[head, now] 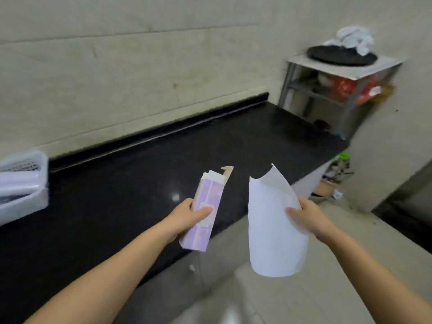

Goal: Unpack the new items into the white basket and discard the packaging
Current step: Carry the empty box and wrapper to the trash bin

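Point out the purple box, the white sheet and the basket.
purple box (205, 213): head view, printed front face.
white sheet (271, 228): head view, middle of the curled paper.
basket (28, 202): head view, near wall.

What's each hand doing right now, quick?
Left hand: closed around the opened purple and white cardboard box.
Right hand: closed on the edge of the curled white paper sheet.
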`<state>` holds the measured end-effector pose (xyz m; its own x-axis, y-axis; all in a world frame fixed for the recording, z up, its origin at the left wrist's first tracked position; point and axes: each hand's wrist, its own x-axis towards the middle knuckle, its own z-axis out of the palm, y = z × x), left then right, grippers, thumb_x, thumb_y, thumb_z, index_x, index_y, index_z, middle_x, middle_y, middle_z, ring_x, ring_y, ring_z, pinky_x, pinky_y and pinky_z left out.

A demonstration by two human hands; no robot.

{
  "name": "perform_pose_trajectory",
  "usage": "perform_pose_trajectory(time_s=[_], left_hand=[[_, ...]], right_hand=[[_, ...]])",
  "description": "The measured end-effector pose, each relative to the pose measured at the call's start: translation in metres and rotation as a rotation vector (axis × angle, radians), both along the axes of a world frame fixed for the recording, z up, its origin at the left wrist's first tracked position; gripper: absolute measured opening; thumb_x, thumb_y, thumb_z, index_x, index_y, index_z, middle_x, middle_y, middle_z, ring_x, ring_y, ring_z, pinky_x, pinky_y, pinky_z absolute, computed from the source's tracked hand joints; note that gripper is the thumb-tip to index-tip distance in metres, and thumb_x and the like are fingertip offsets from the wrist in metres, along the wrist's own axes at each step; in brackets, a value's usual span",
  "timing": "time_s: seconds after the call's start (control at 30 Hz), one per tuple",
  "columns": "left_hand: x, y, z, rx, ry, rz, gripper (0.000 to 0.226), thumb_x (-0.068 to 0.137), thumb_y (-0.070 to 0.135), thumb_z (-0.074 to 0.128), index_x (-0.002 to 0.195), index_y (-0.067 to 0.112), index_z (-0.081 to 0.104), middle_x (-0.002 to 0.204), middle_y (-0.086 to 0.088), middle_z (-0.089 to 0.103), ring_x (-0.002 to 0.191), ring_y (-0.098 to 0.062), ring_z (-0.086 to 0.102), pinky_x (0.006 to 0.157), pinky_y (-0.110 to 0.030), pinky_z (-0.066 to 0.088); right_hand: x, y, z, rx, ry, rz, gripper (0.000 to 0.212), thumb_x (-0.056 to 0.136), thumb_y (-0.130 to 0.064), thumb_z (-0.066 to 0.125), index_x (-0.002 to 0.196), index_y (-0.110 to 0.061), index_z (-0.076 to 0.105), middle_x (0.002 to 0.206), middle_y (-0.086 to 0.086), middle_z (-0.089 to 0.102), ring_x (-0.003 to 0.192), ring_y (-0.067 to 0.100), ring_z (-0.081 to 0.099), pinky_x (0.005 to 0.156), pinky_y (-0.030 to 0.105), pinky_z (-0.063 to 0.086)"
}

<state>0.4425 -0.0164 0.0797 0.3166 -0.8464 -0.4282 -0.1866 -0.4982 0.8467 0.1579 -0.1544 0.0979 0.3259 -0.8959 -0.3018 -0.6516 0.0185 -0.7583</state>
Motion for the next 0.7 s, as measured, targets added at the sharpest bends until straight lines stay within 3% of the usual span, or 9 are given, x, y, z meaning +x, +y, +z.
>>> perform_pose_trajectory(time_s=[0.1, 0.23, 0.37, 0.47, 0.57, 0.7], left_hand=[[-0.096, -0.051, 0.005, -0.002, -0.01, -0.19, 0.041, 0.075, 0.049, 0.067, 0.104, 0.022, 0.056, 0.098, 0.006, 0.069, 0.08, -0.008, 0.07, 0.064, -0.023, 0.054], [-0.256, -0.111, -0.001, -0.005, 0.01, -0.459, 0.041, 0.081, 0.043, 0.066, 0.113, 0.018, 0.057, 0.105, 0.001, 0.069, 0.086, -0.012, 0.068, 0.062, -0.021, 0.051], [-0.431, -0.137, -0.012, 0.012, 0.06, -0.721, 0.039, 0.083, 0.038, 0.065, 0.116, 0.018, 0.059, 0.108, -0.003, 0.07, 0.088, -0.016, 0.068, 0.066, -0.024, 0.052], [-0.544, -0.139, -0.018, 0.026, 0.063, -0.911, 0.028, 0.081, 0.041, 0.066, 0.103, 0.024, 0.061, 0.101, -0.001, 0.071, 0.085, -0.016, 0.069, 0.07, -0.029, 0.055], [-0.638, -0.145, -0.025, 0.039, 0.025, -1.07, 0.04, 0.08, 0.046, 0.066, 0.11, 0.021, 0.058, 0.105, -0.003, 0.069, 0.089, -0.02, 0.068, 0.075, -0.033, 0.055], [-0.739, -0.154, -0.05, 0.137, 0.021, -1.148, 0.049, 0.081, 0.045, 0.064, 0.117, 0.019, 0.043, 0.111, -0.003, 0.06, 0.094, -0.021, 0.062, 0.076, -0.036, 0.052]], right_hand=[[-0.124, 0.009, -0.002, -0.012, 0.004, -0.234, 0.021, 0.088, -0.013, 0.05, 0.105, -0.019, 0.06, 0.1, 0.003, 0.063, 0.073, 0.013, 0.057, 0.053, 0.02, 0.041], [-0.294, 0.045, -0.004, -0.009, 0.066, -0.464, 0.031, 0.089, -0.017, 0.048, 0.119, -0.019, 0.058, 0.109, 0.002, 0.063, 0.09, 0.02, 0.059, 0.072, 0.029, 0.043], [-0.449, 0.099, 0.003, -0.015, 0.14, -0.651, 0.033, 0.091, -0.019, 0.048, 0.123, -0.015, 0.056, 0.116, 0.007, 0.065, 0.098, 0.022, 0.06, 0.079, 0.032, 0.047], [-0.539, 0.14, 0.008, -0.007, 0.155, -0.807, 0.033, 0.09, -0.014, 0.046, 0.121, -0.012, 0.056, 0.119, 0.007, 0.063, 0.101, 0.024, 0.058, 0.08, 0.032, 0.044], [-0.605, 0.175, 0.004, 0.042, 0.19, -0.957, 0.032, 0.09, -0.017, 0.043, 0.119, -0.013, 0.056, 0.114, 0.002, 0.062, 0.1, 0.024, 0.057, 0.079, 0.03, 0.041], [-0.671, 0.197, -0.016, 0.129, 0.22, -1.08, 0.019, 0.087, -0.016, 0.039, 0.086, -0.021, 0.057, 0.091, 0.002, 0.064, 0.084, 0.025, 0.061, 0.065, 0.029, 0.043]])
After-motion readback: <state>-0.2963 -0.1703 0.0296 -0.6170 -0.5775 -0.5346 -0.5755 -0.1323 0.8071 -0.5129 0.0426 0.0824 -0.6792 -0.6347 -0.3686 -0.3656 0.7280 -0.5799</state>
